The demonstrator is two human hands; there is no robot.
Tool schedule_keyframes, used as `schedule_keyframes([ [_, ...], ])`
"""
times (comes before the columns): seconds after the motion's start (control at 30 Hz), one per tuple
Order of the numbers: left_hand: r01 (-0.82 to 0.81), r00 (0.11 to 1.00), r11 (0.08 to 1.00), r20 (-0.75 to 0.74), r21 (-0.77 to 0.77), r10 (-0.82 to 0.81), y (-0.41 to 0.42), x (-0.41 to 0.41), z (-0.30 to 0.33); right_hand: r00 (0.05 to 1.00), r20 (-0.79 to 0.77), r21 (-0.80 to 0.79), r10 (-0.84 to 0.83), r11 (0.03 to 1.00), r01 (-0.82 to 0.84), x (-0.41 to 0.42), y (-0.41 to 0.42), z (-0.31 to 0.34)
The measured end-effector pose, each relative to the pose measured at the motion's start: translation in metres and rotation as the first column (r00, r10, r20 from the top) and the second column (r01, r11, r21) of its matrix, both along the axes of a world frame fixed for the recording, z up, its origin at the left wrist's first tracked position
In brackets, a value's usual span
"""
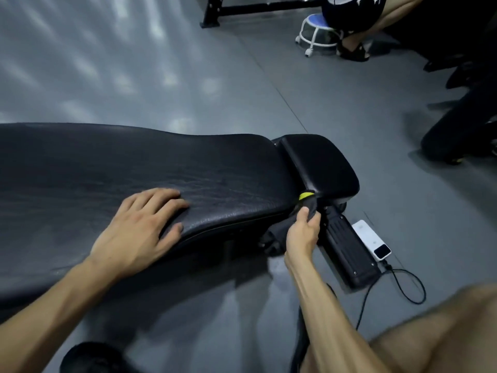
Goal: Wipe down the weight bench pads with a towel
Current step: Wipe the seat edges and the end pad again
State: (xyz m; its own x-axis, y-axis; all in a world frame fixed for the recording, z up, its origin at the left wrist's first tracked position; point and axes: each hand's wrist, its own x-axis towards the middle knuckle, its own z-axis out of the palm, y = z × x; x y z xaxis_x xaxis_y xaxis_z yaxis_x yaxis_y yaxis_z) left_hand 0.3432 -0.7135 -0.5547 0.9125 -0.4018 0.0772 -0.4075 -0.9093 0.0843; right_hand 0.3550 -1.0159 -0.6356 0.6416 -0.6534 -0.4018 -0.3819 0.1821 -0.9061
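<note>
Black textured vinyl covers the long back pad [134, 168], which runs from the left edge of the frame to just right of centre. A smaller black seat pad [320, 162] sits right of it, separated by a narrow gap. The left hand [139, 230] rests palm down on the near edge of the long pad at lower centre-left, its fingers [161, 196] straight and spread, thumb against the pad's side; it holds nothing. The right hand [302, 232] is at centre-right, just below the gap between the two pads, its fingers [313, 220] and thumb curled and pinching a dark towel [279, 232]. The towel bunches under and left of the hand and reaches up to the near corner of the seat pad, where a yellow-green patch [306, 196] shows; whether that patch belongs to the towel or the bench cannot be determined.

Below the seat pad, a black ribbed bench foot [347, 249] extends toward the lower right. Beside it on the grey floor [161, 76] lies a white power bank [372, 239] with a black cable [403, 286] looping from it. At upper right, a second person's legs [376, 14] are next to a small white wheeled stool [317, 30] with a blue seat. A black equipment frame [242, 9] crosses the top of the frame.
</note>
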Motion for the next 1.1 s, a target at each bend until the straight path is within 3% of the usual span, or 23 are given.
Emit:
schedule_keyframes([
  [0.27,-0.008,1.000,1.000,0.015,-0.004,0.008,0.000,0.000,-0.001,0.990,-0.117,-0.076,-0.085,0.994,0.076,0.004,0.028,0.039],
  [0.4,-0.018,1.000,1.000,0.007,-0.019,0.018,0.001,-0.001,0.000,0.991,-0.024,-0.199,0.135,0.971,-0.137,-0.050,0.114,0.057],
  [0.53,-0.028,1.000,0.998,-0.009,-0.063,0.028,0.005,-0.005,0.002,0.943,0.040,-0.172,0.330,0.932,-0.318,-0.083,0.156,0.057],
  [0.67,-0.034,0.999,0.996,-0.013,-0.085,0.033,0.007,-0.007,0.003,0.980,0.101,-0.099,0.170,0.982,-0.160,-0.073,0.078,0.058],
  [0.77,-0.038,0.999,0.995,-0.017,-0.087,0.037,0.007,-0.008,0.004,0.988,0.154,-0.160,0.007,0.987,0.018,-0.060,0.020,0.075],
  [0.83,-0.040,0.999,0.995,-0.018,-0.092,0.038,0.006,-0.008,0.004,0.989,0.150,-0.261,0.001,0.965,0.038,-0.051,0.009,0.082],
  [0.9,-0.041,0.999,0.995,-0.017,-0.096,0.040,0.005,-0.007,0.005,0.991,0.079,-0.401,0.107,0.914,-0.066,-0.041,0.025,0.079],
  [0.97,-0.047,0.999,0.994,-0.012,-0.100,0.046,0.004,-0.007,0.006,0.947,0.014,-0.490,0.321,0.828,-0.274,-0.041,0.063,0.068],
  [1.03,-0.051,0.999,0.992,-0.003,-0.113,0.051,0.003,-0.008,0.005,0.818,-0.012,-0.598,0.575,0.651,-0.466,-0.055,0.101,0.051],
  [1.1,-0.052,0.999,0.992,0.001,-0.116,0.053,0.004,-0.007,0.005,0.666,-0.015,-0.682,0.746,0.480,-0.552,-0.068,0.110,0.035],
])
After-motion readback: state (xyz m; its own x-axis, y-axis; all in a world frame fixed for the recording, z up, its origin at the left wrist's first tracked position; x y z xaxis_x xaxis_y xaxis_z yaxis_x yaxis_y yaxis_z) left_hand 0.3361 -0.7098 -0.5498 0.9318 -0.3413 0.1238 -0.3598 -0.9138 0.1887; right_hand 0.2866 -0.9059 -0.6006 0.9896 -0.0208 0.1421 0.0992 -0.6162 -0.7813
